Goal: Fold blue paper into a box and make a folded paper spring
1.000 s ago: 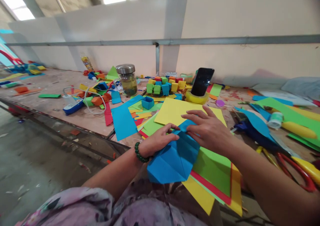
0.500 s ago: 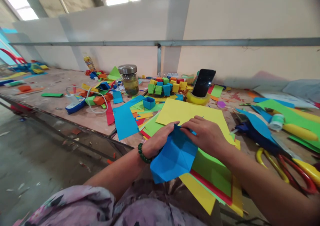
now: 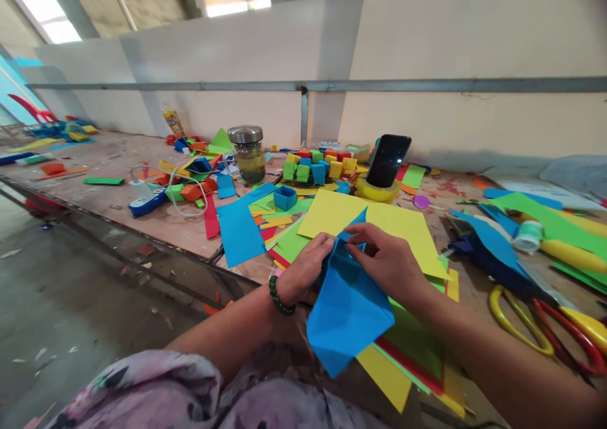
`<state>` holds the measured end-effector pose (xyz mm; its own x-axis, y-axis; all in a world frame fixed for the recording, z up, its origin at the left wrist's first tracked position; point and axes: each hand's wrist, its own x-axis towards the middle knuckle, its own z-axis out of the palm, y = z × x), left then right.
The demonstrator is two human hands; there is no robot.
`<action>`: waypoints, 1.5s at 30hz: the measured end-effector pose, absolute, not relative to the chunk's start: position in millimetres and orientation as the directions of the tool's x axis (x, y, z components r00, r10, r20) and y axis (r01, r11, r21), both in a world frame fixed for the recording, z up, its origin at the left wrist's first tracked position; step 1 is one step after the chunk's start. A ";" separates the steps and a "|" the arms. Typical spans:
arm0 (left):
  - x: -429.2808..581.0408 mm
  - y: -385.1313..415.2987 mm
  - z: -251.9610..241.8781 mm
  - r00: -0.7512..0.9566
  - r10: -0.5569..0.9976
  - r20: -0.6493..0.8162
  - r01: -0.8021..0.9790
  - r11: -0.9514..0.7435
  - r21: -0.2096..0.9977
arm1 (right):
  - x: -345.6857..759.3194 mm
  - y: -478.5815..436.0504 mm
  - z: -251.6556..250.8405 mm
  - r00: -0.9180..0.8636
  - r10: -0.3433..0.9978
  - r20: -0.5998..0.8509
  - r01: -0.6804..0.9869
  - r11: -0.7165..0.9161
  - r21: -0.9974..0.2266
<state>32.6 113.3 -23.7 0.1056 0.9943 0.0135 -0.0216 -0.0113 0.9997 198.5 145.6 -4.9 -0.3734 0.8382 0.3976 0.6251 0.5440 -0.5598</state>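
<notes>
A creased sheet of blue paper (image 3: 348, 312), partly folded up at its far end, is held between both hands above a paper stack. My left hand (image 3: 308, 268), with a green bead bracelet at the wrist, is closed on the fold's left side. My right hand (image 3: 386, 258) pinches the folded edge with thumb and fingers. A pointed blue flap sticks up beyond the fingertips. Beneath lie a yellow sheet (image 3: 379, 217) and green, red and yellow sheets. A small open blue paper box (image 3: 285, 198) stands just past the stack.
A lidded glass jar (image 3: 247, 156) and several folded paper cubes (image 3: 317, 167) stand farther back. A phone (image 3: 387, 160) leans in a yellow tape roll (image 3: 377, 191). Scissors (image 3: 519, 321) lie at right. A blue sheet (image 3: 241, 230) and a corded blue device (image 3: 148, 203) are at left.
The blue paper has turned, its near corner now pointing down toward the lap. A pointed flap now rises past my right fingers. Both hands keep hold of the paper.
</notes>
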 end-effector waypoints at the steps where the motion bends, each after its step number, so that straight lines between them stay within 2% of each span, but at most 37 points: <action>1: 33.1 113.1 -24.3 0.090 0.996 0.003 -0.061 0.003 0.998 | 198.0 146.7 -6.2 -0.361 0.841 0.403 0.600 0.540 -0.590; 6: 32.7 111.8 -25.5 0.042 0.996 0.074 -0.103 -0.070 0.992 | 196.2 150.4 -7.4 -0.306 0.851 0.428 0.509 0.526 -0.682; 13: 28.5 108.0 -25.8 0.050 0.995 0.087 -0.066 -0.083 0.994 | 200.6 158.8 -2.7 -0.296 0.746 0.596 0.549 0.644 -0.533; 17: 26.4 107.4 -26.0 0.043 0.993 0.105 -0.042 -0.104 0.994 | 201.2 156.5 0.1 -0.307 0.766 0.565 0.517 0.632 -0.577; 19: 25.8 107.2 -25.8 0.041 0.992 0.118 -0.043 -0.116 0.992 | 200.5 152.3 1.9 -0.319 0.764 0.561 0.546 0.632 -0.550; 22: 25.8 106.3 -25.5 0.028 0.991 0.128 -0.048 -0.127 0.991 | 198.0 144.8 4.2 -0.395 0.681 0.617 0.611 0.696 -0.378; 27: 28.5 104.3 -24.9 -0.032 0.997 0.074 -0.067 -0.076 0.995 | 190.1 133.9 -0.3 -0.540 0.492 0.683 0.626 0.777 -0.064; 31: 31.4 105.6 -27.1 -0.063 0.992 0.113 -0.033 -0.115 0.993 | 184.0 127.4 -9.7 -0.616 0.423 0.664 0.632 0.769 0.096; 34: 26.9 107.7 -28.4 -0.079 0.989 0.128 0.038 -0.125 0.991 | 183.0 126.5 -14.4 -0.665 0.387 0.638 0.605 0.780 0.157; 36: 17.8 109.7 -27.1 -0.013 0.993 0.121 0.062 -0.120 0.991 | 184.5 129.1 -15.4 -0.669 0.379 0.639 0.600 0.783 0.164; 41: -14.2 122.2 -16.4 0.326 0.943 0.067 0.059 -0.091 0.994 | 190.4 143.0 -13.2 -0.660 0.355 0.662 0.588 0.793 0.161; 45: -24.9 147.6 -3.4 0.574 0.818 0.039 0.209 -0.192 0.959 | 194.7 154.4 -11.1 -0.706 0.344 0.620 0.573 0.791 0.214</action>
<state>-24.9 147.6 -3.4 0.5739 0.8180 0.0394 0.2086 -0.1925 0.9589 194.7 154.4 -11.1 -0.7057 0.3437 0.6195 0.5733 0.7908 0.2143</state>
